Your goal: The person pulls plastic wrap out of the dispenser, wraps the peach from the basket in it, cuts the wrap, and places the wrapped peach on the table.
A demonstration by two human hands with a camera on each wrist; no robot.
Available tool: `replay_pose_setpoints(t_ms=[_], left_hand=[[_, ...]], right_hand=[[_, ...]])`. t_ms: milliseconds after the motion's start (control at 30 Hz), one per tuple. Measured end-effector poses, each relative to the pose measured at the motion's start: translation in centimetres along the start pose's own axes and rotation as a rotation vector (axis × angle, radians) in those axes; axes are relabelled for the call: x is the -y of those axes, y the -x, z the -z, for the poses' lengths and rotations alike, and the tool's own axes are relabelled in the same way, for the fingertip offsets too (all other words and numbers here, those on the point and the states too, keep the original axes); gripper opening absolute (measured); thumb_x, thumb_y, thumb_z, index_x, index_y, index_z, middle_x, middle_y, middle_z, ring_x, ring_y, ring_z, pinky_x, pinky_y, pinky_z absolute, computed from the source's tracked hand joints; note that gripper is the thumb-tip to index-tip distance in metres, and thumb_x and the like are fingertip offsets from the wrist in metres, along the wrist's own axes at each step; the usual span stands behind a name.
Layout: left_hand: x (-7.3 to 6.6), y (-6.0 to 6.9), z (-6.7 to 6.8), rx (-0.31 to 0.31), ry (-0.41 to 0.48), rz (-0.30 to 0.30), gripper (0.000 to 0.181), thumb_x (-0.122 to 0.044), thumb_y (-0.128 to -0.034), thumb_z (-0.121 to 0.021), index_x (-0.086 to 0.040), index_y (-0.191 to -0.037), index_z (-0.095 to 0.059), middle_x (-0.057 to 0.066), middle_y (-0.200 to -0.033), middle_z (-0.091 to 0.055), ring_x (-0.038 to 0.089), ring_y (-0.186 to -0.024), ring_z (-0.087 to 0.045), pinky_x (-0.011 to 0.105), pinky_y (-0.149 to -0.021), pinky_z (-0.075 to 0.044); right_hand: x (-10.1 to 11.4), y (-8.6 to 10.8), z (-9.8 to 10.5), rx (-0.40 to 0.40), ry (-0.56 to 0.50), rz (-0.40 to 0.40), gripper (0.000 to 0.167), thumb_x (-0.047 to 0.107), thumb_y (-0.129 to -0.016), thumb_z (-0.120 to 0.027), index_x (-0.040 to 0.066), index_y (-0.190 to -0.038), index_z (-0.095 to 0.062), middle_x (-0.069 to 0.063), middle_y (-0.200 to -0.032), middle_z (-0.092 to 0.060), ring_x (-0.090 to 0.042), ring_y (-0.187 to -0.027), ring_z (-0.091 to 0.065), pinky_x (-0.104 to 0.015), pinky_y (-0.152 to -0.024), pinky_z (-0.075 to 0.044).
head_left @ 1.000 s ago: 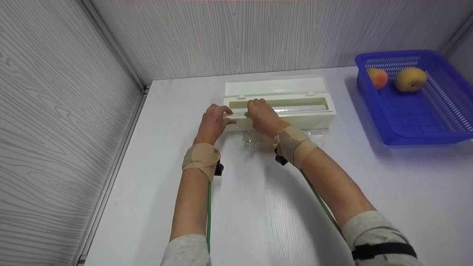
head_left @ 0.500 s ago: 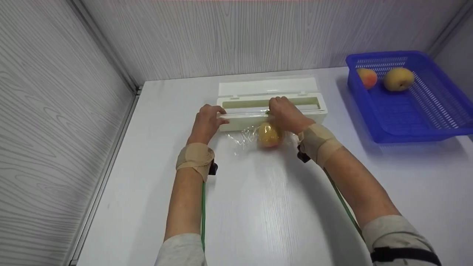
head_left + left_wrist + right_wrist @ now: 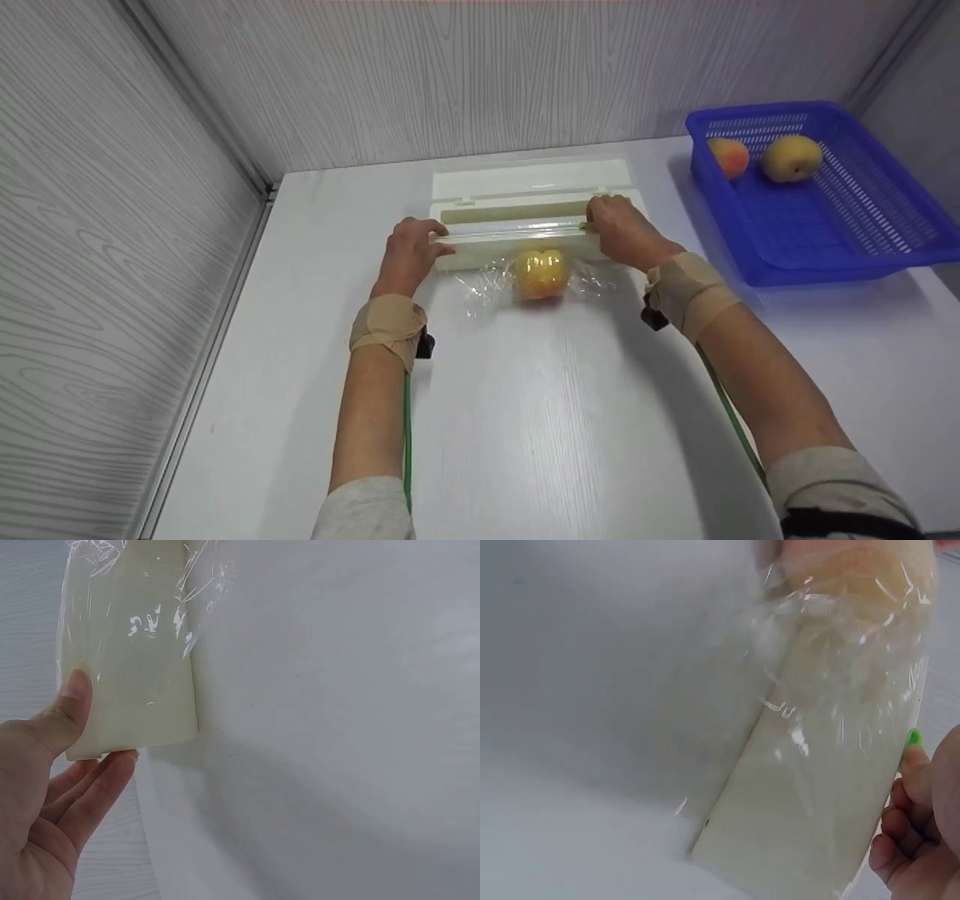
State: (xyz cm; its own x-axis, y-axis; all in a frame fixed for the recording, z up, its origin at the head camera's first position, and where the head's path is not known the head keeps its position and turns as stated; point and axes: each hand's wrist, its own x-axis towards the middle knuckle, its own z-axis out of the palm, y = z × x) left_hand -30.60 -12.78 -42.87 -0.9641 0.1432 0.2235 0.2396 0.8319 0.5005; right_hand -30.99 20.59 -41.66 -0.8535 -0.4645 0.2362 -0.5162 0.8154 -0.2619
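Note:
A white cling film box (image 3: pixel 480 256) lies with its lid (image 3: pixel 532 177) folded back. My left hand (image 3: pixel 409 251) grips its left end, thumb on the front face and fingers at the end in the left wrist view. Near the right end, my right hand (image 3: pixel 630 236) pinches a small green slide cutter (image 3: pixel 914 736) on the box's front edge; the fingers partly hide it. Clear cling film (image 3: pixel 480 289) hangs over the front of the box. Wrapped in that film, a yellow fruit with a red blush (image 3: pixel 541 274) rests against the box front.
To the right stands a blue basket (image 3: pixel 750 247) holding a yellow-red fruit (image 3: pixel 729 157) and a yellow fruit (image 3: pixel 792 159). A wood-grain panel (image 3: pixel 420 82) rises behind the table, another (image 3: pixel 97 262) at the left.
My right hand has slid the green cutter rightward along the box edge, from near the left hand to near the right end. The wrapped fruit is now uncovered. My left hand keeps its grip.

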Motion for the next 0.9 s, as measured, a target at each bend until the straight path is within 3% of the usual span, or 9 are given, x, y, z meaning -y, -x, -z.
replay_pose_setpoints(t_ms=[233, 500, 633, 900], left_hand=[[0.3, 0.3, -0.1, -0.003, 0.018, -0.003, 0.033, -0.022, -0.0805, -0.08, -0.003, -0.107, -0.074, 0.016, -0.104, -0.07, 0.03, -0.098, -0.062, 0.04, -0.089, -0.052], [-0.3, 0.2, 0.3, -0.041, 0.016, -0.052, 0.032, -0.022, -0.0789, -0.081, -0.004, -0.105, -0.075, 0.018, -0.102, -0.07, 0.033, -0.098, -0.064, 0.04, -0.088, -0.054], [-0.3, 0.1, 0.5, -0.021, 0.021, -0.03, 0.033, -0.023, -0.0794, -0.081, -0.004, -0.106, -0.075, 0.017, -0.103, -0.069, 0.032, -0.098, -0.063, 0.04, -0.088, -0.053], [0.3, 0.4, 0.2, -0.003, 0.01, -0.013, 0.034, -0.024, -0.0803, -0.08, -0.005, -0.108, -0.075, 0.017, -0.104, -0.069, 0.032, -0.1, -0.062, 0.041, -0.09, -0.052]], right_hand=[[-1.5, 1.1, 0.0, -0.032, 0.019, 0.016, 0.009, -0.006, -0.091, -0.06, -0.007, -0.097, -0.054, -0.027, -0.091, -0.061, -0.044, -0.086, -0.057, -0.054, -0.08, -0.047], [-2.4, 2.1, 1.1, -0.071, 0.112, 0.028, 0.011, -0.002, -0.092, -0.059, -0.006, -0.1, -0.052, -0.027, -0.093, -0.06, -0.046, -0.084, -0.055, -0.057, -0.075, -0.045], [-3.4, 3.0, 1.4, -0.12, 0.129, 0.003, 0.01, -0.005, -0.091, -0.06, -0.007, -0.097, -0.052, -0.028, -0.089, -0.06, -0.047, -0.083, -0.056, -0.056, -0.074, -0.045], [-5.2, 4.4, 1.2, -0.139, 0.001, 0.003, 0.018, -0.02, -0.086, -0.052, -0.009, -0.099, -0.048, -0.029, -0.091, -0.055, -0.045, -0.083, -0.057, -0.053, -0.074, -0.048]])
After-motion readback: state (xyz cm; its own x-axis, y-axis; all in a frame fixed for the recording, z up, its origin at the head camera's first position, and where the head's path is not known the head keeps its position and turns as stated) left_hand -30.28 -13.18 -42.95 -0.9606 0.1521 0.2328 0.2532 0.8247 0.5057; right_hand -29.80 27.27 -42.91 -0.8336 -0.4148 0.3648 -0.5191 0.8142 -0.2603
